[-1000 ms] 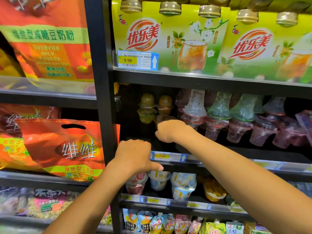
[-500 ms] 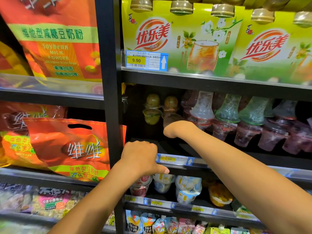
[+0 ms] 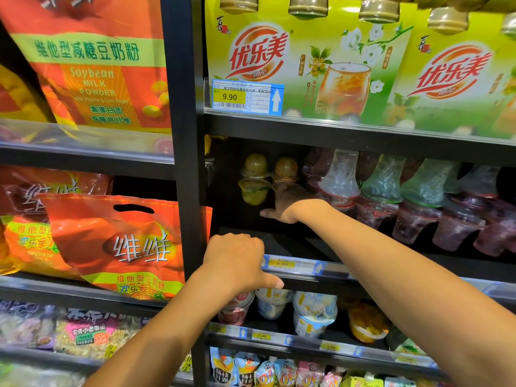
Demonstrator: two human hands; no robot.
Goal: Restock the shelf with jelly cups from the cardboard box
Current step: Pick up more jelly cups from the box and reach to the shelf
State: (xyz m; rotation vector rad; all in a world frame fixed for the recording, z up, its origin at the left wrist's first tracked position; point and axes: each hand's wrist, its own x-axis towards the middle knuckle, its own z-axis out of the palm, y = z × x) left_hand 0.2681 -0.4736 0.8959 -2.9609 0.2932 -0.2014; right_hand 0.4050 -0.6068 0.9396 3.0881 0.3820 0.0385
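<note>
As left hand (image 3: 234, 261) grips shelf (image 3: 307, 244), right hand (image 3: 287, 208) reaches.

Just left of the right hand's (image 3: 290, 205) fingers (image 3: 282, 192), a jelly cup (image 3: 252, 191) is yellow-green. Above it the top cup (image 3: 255, 163) is olive, and the neighbour cup (image 3: 286, 167) is amber. To the right of those fingers, the stacked cups (image 3: 416, 219) are dark purple-red under clear and green-tinted tops. The shelf (image 3: 301, 284) under the left hand's (image 3: 237, 261) fingers (image 3: 231, 241) is black. Its price tag (image 3: 293, 264), beside the thumb, is yellow and blue. Higher up, the cartons (image 3: 307, 60) are lime green with red lettering. Far left, the bags (image 3: 117, 241) are orange with green bands.
</note>
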